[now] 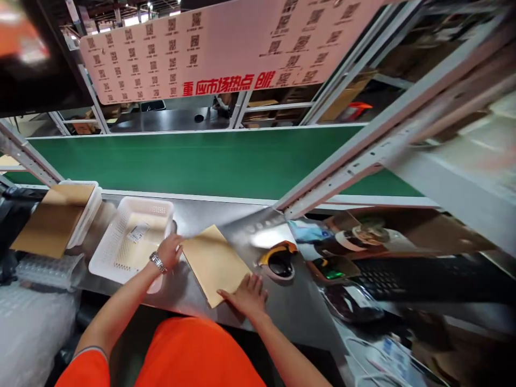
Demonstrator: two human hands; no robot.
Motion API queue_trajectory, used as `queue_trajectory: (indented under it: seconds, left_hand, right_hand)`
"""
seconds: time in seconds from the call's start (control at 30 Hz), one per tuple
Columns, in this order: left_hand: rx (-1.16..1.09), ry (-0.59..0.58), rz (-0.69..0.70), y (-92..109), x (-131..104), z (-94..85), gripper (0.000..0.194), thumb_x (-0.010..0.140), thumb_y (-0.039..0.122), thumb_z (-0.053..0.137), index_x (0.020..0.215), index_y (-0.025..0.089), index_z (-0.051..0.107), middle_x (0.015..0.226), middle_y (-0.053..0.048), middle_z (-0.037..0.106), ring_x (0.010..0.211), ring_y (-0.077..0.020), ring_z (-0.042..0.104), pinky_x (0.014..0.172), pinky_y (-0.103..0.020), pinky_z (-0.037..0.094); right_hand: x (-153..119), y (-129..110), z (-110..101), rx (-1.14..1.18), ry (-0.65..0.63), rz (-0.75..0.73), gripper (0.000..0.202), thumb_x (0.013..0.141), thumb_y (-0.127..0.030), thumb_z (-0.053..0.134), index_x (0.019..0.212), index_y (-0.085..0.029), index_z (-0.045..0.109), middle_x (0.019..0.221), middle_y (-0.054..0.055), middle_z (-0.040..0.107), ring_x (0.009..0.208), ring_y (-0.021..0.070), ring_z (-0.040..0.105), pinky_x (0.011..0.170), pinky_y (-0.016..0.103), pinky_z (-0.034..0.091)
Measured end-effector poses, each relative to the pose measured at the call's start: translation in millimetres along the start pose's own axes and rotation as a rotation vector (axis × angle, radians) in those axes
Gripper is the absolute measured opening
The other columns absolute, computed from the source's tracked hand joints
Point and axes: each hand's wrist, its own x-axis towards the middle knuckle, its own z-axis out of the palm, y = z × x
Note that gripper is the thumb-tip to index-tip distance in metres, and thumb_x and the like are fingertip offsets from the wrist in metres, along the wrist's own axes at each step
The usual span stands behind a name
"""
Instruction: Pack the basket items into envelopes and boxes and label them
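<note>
A plain tan paper envelope [217,263] lies at a slant on the metal worktop. At its upper left corner, my left hand [170,251], with a metal-band watch on the wrist, has its fingers closed on the edge. Over the lower right corner rests my right hand [248,296], thumb and fingers spread on the paper. Left of the envelope stands a white plastic basket [105,236] holding a flat tan piece with a white printed label [137,232]. A tape roll in a yellow-and-black holder [278,262] sits to the right.
Brown cardboard sheets [52,217] lie across another white basket at far left, above bubble wrap [48,271]. Behind the worktop runs a green conveyor belt [181,164]. A slanted metal post [342,161], a keyboard [379,279] and cluttered boxes occupy the right.
</note>
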Motion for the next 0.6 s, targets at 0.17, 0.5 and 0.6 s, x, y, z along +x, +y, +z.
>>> queue_trajectory:
  seconds: [0.17,0.5,0.6]
  left_hand:
    - [0.282,0.000,-0.524,-77.2,-6.6,-60.6,0.055,0.099,0.017,0.055,0.152,0.003,0.061,0.160,-0.028,0.060,0.152,-0.0360,0.055,0.129,-0.050,0.044]
    - [0.432,-0.237,-0.557,-75.8,-21.0,-41.7,0.053,0.093,0.022,0.061,0.140,-0.002,0.064,0.107,-0.028,0.080,0.108,-0.0381,0.079,0.092,-0.046,0.062]
    - [0.454,-0.254,-0.527,-70.2,-22.1,-45.0,0.039,0.092,0.019,0.063,0.125,0.002,0.073,0.096,-0.024,0.081,0.100,-0.0337,0.080,0.087,-0.041,0.062]
  right_hand:
    - [-37.3,-30.5,16.8,0.059,0.039,-0.148,0.112,0.093,-0.070,0.057,0.170,0.007,0.030,0.183,0.036,0.014,0.175,0.0450,0.006,0.140,0.061,0.008]
    - [-74.5,-53.0,18.3,0.318,0.007,-0.372,0.082,0.100,-0.045,0.061,0.170,-0.006,0.040,0.184,0.029,0.022,0.174,0.0427,0.017,0.140,0.067,0.019]
    - [-85.2,-36.8,16.8,0.442,0.102,-0.471,0.064,0.104,-0.036,0.051,0.163,-0.014,0.050,0.181,0.025,0.035,0.173,0.0368,0.027,0.138,0.064,0.029]
